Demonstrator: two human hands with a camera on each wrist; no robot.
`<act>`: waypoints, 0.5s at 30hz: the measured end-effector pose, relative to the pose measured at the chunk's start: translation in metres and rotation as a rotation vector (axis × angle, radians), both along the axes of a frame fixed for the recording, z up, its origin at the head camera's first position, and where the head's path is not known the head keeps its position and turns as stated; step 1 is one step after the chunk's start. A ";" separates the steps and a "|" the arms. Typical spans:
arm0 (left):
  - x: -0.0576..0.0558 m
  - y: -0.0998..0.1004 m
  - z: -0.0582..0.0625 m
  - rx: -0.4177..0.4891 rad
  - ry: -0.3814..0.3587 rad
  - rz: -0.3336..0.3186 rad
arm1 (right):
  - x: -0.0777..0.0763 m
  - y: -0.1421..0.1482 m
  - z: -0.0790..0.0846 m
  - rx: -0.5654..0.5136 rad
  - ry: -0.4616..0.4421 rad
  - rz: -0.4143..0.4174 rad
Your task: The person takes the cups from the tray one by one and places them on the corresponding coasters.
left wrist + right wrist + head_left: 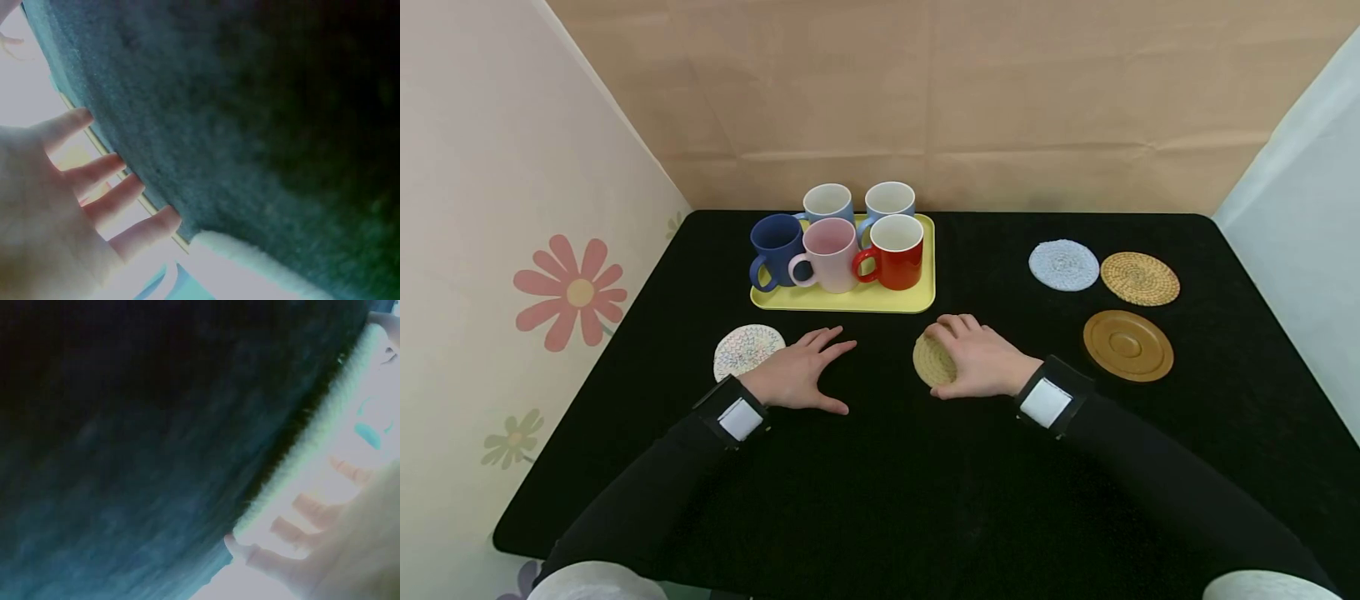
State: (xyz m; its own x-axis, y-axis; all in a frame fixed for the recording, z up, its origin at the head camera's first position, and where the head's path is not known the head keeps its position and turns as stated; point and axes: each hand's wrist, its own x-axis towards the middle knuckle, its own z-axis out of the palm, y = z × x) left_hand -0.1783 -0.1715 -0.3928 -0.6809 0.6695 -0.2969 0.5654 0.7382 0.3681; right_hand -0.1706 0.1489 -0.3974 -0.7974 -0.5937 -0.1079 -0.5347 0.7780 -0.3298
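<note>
Brown sheeting [880, 100] covers the back wall, a flower-printed panel [475, 167] to its left, above a black table [880, 500] where a person in black sleeves [655, 483] reaches forward with both arms. Toward the far edge sits a yellow tray [880, 302]. On the near side of it, the person's left hand [799, 369] spreads fingers and thumb wide, holding nothing; the right hand [981, 360] has fingers and thumb drawn in around the edge of a straw-coloured coaster [932, 367].

Five mugs stand upright on the tray: two light-blue mugs [890, 198] behind; a dark blue mug [777, 237], a pink mug [833, 260] and a red mug [901, 268] in front. At right lies a ringed brown disc [1127, 346], a woven tan coaster [1140, 278] and a pale-blue coaster [1063, 265] side by side beyond it. One speckled coaster [747, 348] shows partly hidden by the left hand. The gripped coaster is near the tray's right end; whether it touches the tabletop, I cannot tell.
</note>
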 end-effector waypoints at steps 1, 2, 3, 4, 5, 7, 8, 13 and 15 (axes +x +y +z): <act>0.000 0.000 0.000 0.001 0.001 0.000 | 0.001 -0.002 0.000 -0.002 -0.006 0.006; 0.000 0.000 0.000 0.000 0.001 0.000 | 0.001 -0.004 0.000 0.000 -0.009 0.013; 0.000 0.000 0.000 0.000 0.002 0.001 | 0.002 -0.006 0.000 0.000 -0.011 0.021; 0.000 0.000 -0.001 0.000 0.004 0.000 | 0.002 -0.008 -0.001 0.002 -0.011 0.030; 0.000 0.000 -0.001 -0.003 0.002 0.002 | 0.002 -0.010 -0.001 0.008 -0.014 0.036; 0.000 0.000 -0.001 -0.009 0.002 0.003 | 0.003 -0.013 -0.001 0.017 -0.020 0.047; 0.000 0.000 -0.001 -0.012 0.000 0.005 | 0.004 -0.014 -0.002 0.020 -0.020 0.051; 0.000 0.000 -0.002 -0.019 -0.003 0.013 | 0.004 -0.018 -0.002 0.018 -0.026 0.053; 0.000 0.000 -0.003 -0.016 0.004 0.011 | 0.004 -0.019 -0.002 0.014 -0.028 0.054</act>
